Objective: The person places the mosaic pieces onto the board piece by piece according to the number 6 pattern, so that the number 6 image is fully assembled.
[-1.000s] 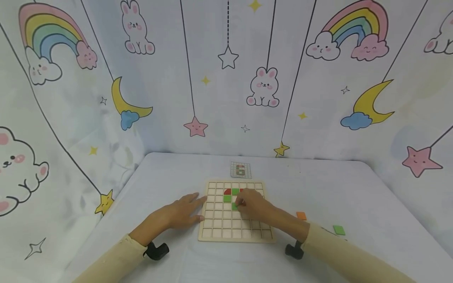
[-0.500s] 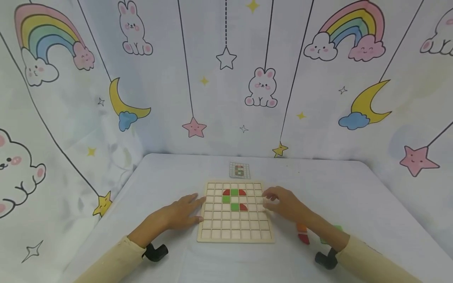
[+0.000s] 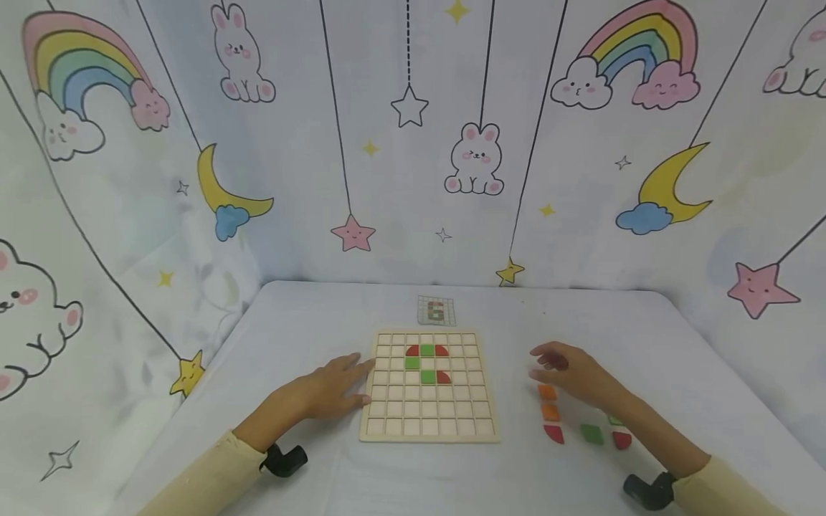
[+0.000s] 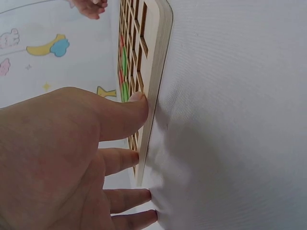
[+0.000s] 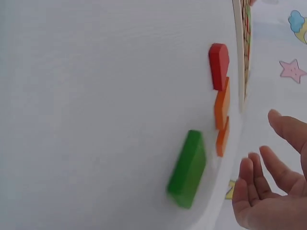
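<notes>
A wooden grid board [image 3: 413,412] lies on the table, with green square tiles [image 3: 412,363] and red quarter-round tiles [image 3: 444,377] in some of its upper cells. My left hand [image 3: 329,387] rests at the board's left edge; in the left wrist view its thumb [image 4: 127,115] and a finger touch the rim. To the right of the board my right hand [image 3: 574,373] hovers above the table, fingers loosely bent and holding nothing. Nearest to it are two orange tiles [image 3: 551,412] and a red quarter-round tile [image 3: 553,433] in a column.
A loose green tile [image 3: 591,434] and another red tile [image 3: 622,440] lie farther right, beside a second green one [image 3: 615,421] partly hidden by the right forearm. Behind the board lies a small card [image 3: 436,310] with a gridded red and green pattern. A patterned cloth backdrop [image 3: 290,143] stands behind the table.
My right hand has left the board and moved right, over the loose tiles. A red quarter-round tile now shows beside the lower green one. The left hand stays at the edge.
</notes>
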`<state>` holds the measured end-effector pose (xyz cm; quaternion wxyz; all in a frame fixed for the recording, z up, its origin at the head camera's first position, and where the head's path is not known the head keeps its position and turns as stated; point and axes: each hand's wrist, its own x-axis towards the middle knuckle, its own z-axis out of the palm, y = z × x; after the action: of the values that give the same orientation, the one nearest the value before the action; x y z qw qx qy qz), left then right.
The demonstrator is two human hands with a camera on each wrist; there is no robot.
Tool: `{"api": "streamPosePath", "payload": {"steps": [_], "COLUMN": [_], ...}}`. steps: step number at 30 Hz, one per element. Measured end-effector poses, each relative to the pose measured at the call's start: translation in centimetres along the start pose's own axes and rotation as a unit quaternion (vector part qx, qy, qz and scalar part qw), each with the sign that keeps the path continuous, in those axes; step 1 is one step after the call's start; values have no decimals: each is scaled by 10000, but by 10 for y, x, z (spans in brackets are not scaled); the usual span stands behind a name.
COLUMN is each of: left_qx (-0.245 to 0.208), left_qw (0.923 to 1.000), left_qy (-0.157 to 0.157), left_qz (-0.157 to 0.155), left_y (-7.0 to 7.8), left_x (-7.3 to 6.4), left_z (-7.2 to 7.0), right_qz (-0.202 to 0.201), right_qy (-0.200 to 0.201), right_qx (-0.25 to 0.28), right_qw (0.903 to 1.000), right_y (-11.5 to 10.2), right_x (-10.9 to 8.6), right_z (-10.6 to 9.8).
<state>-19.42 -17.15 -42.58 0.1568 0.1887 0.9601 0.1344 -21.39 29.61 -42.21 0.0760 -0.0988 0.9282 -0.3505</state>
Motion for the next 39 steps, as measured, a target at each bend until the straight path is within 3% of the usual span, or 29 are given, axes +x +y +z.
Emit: {"api": "streamPosePath", "payload": {"steps": [6,10,18,31,39], "left_qx": [-56,-53,-49,-67,-19], "left_qw": [10000,10000,10000,10000,10000], "left_qy": [-11,16,47,30,-6], "left_qz": [-15,-11,42,66,18], "left_y": [0,-1,-3,-1,-1], "left_x": [-1,-1,0,0,0], "left_z": [2,2,3,1,1], "right_qz": [451,547,336,347,-153], "right_qy": [-291,-436,-596,-387,-300], "right_qx": [300,270,37,-466,-595], "right_qw": [9981,9972,9976,9976,9977], "right_y": [17,23,24,23,18], "right_x": [-14,-15,-16,-16,-17], "right_z": [-4,-4,-5,-1,-1]}}
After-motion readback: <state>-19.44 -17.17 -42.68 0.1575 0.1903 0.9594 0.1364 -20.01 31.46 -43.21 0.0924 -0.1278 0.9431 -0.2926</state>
